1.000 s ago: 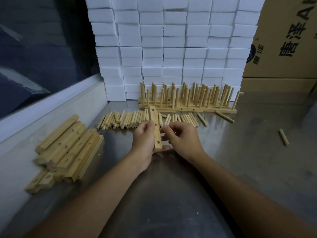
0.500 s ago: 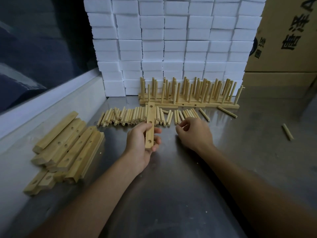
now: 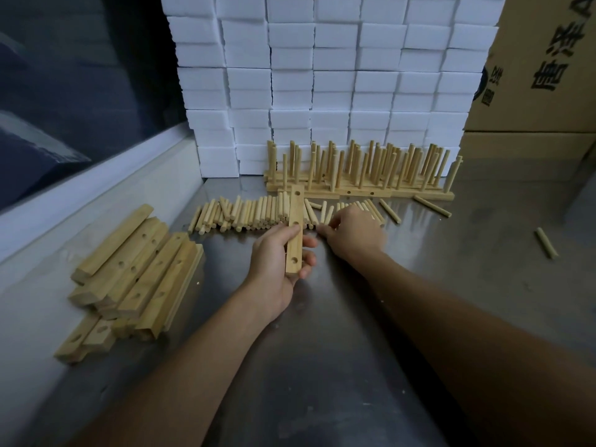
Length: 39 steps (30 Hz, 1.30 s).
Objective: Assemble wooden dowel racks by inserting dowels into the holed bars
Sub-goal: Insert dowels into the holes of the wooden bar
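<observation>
Left hand (image 3: 277, 269) has its grip wrapped round a holed bar (image 3: 295, 230), holding it up off the steel bench (image 3: 322, 366) with the holes facing up, far end pointing at the row of loose dowels (image 3: 245, 214). Right hand (image 3: 354, 233) is down on the right part of that row, fingers curled over the dowels; can't tell if its grip has one pinched yet. Step in hand looks like fetching a dowel for the bar, which has no dowels in it. To do it well: pinch a single dowel near one end, lift it clear of its neighbours so the row doesn't scatter, keep the bar steady and level, line the dowel up square over a hole, push straight down. Finished racks (image 3: 358, 175) stand at the back against the stack of white blocks (image 3: 322, 75); spare bars (image 3: 135, 272) piled at left; one stray dowel (image 3: 546, 242) well off to the right; cardboard box (image 3: 541, 75) at far right.
</observation>
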Motion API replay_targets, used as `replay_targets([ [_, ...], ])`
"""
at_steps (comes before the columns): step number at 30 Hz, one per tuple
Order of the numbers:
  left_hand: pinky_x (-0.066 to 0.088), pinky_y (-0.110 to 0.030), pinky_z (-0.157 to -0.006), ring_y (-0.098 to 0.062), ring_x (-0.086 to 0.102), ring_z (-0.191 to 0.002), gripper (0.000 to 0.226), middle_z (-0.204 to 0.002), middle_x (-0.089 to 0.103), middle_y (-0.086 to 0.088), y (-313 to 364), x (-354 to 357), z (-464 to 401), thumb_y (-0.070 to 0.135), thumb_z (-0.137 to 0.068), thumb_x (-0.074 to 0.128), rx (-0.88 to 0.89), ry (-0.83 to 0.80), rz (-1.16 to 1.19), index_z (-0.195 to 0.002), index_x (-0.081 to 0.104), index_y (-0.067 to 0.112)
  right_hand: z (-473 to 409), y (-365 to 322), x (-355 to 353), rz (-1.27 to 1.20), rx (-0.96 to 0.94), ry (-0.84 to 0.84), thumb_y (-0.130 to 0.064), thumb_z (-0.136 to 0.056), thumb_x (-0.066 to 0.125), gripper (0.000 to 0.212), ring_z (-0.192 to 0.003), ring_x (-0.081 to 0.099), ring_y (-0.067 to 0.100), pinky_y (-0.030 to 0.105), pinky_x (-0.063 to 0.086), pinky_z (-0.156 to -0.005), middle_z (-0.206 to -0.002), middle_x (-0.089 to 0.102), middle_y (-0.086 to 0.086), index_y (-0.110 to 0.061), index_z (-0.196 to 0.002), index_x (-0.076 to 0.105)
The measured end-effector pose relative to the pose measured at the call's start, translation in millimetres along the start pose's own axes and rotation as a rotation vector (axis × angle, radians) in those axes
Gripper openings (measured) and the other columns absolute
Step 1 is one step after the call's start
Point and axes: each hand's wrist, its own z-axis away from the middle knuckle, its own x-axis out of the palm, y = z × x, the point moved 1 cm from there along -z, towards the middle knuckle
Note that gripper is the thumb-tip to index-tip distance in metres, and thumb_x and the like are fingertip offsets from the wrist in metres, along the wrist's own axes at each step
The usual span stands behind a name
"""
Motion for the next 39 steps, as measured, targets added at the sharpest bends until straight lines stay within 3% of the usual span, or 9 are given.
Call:
replay_targets([
  [4, 0.032, -0.021, -0.033, -0.018, 0.053, -0.044, 0.015, -0.067, 0.062, -0.011, 0, 2, 2, 0.011, -0.099, 0.046, -0.002, -0.006, -0.009, -0.101, 0.058, 0.003, 4, 1, -6, -0.020, 0.036, -0.012, -0.038, -0.088, 0.069, 0.023, -0.078, 0.065, 0.020, 0.039, 0.059, -0.075, -0.082, 0.068, 0.002, -0.015, -0.092, 0.069],
  [9, 0.035, -0.022, -0.036, -0.017, 0.054, -0.046, 0.024, -0.066, 0.062, -0.010, 1, 2, 4, 0.020, -0.102, 0.046, 0.003, 0.015, -0.006, -0.110, 0.060, 0.002, 17, 12, -24, -0.194, 0.049, 0.045, -0.029, -0.086, 0.069, 0.020, -0.067, 0.067, 0.021, 0.036, 0.060, -0.062, -0.070, 0.068, 0.005, -0.011, -0.078, 0.068],
  [14, 0.039, -0.023, -0.038, -0.017, 0.055, -0.051, 0.024, -0.065, 0.061, -0.008, 1, 5, 6, 0.021, -0.101, 0.052, 0.051, 0.053, -0.048, -0.108, 0.062, 0.000, 39, 35, -44, -0.687, 0.011, 0.061, -0.020, -0.093, 0.063, 0.004, -0.066, 0.071, 0.012, 0.030, 0.061, -0.058, -0.084, 0.069, 0.002, -0.016, -0.092, 0.063],
  [18, 0.042, -0.024, -0.039, -0.018, 0.057, -0.051, 0.017, -0.064, 0.062, -0.008, 1, 6, 9, 0.018, -0.098, 0.057, 0.079, 0.061, -0.081, -0.096, 0.062, 0.003, 46, 46, -63, -1.034, 0.019, 0.160, -0.015, -0.091, 0.067, 0.011, -0.078, 0.073, 0.017, 0.028, 0.061, -0.065, -0.086, 0.072, 0.007, -0.005, -0.094, 0.064],
  [23, 0.048, -0.027, -0.042, -0.022, 0.060, -0.050, 0.012, -0.066, 0.064, -0.012, 0, 8, 9, 0.010, -0.097, 0.057, 0.103, 0.019, -0.109, -0.095, 0.060, -0.001, 52, 44, -76, -0.805, -0.194, 0.346, -0.022, -0.092, 0.065, 0.017, -0.067, 0.063, 0.002, 0.018, 0.052, -0.060, -0.074, 0.067, -0.009, -0.013, -0.081, 0.055],
  [27, 0.057, -0.032, -0.054, -0.027, 0.067, -0.061, 0.012, -0.073, 0.068, -0.016, 0, 6, 11, 0.003, -0.094, 0.055, 0.069, -0.097, -0.161, -0.101, 0.060, -0.006, 63, 33, -74, -0.736, -0.344, 0.221, -0.032, -0.098, 0.054, 0.014, -0.069, 0.065, 0.008, 0.030, 0.056, -0.061, -0.074, 0.065, -0.003, -0.018, -0.097, 0.052],
  [30, 0.052, -0.030, -0.047, -0.027, 0.064, -0.053, 0.010, -0.074, 0.065, -0.016, 0, 4, 13, 0.002, -0.093, 0.052, 0.031, -0.171, -0.226, -0.097, 0.059, -0.004, 69, 25, -70, -0.624, -0.457, 0.172, -0.033, -0.098, 0.052, 0.017, -0.064, 0.058, 0.012, 0.034, 0.052, -0.059, -0.071, 0.059, -0.003, -0.018, -0.101, 0.058],
  [35, 0.037, -0.024, -0.037, -0.022, 0.050, -0.040, 0.030, -0.076, 0.066, -0.013, 1, 1, 11, 0.004, -0.091, 0.049, 0.083, -0.259, -0.345, -0.117, 0.064, 0.013, 73, 19, -61, -0.509, -0.476, 0.119, -0.014, -0.097, 0.058, 0.023, -0.083, 0.064, 0.001, 0.012, 0.050, -0.075, -0.090, 0.068, -0.011, -0.014, -0.118, 0.069],
  [39, 0.038, -0.025, -0.038, -0.021, 0.050, -0.044, 0.027, -0.073, 0.059, -0.008, -1, 2, 10, 0.016, -0.097, 0.058, 0.087, -0.301, -0.342, -0.119, 0.069, 0.026, 72, 20, -61, -0.497, -0.495, 0.162, -0.013, -0.093, 0.065, 0.020, -0.076, 0.058, -0.013, 0.006, 0.044, -0.070, -0.088, 0.064, -0.016, -0.012, -0.112, 0.073],
])
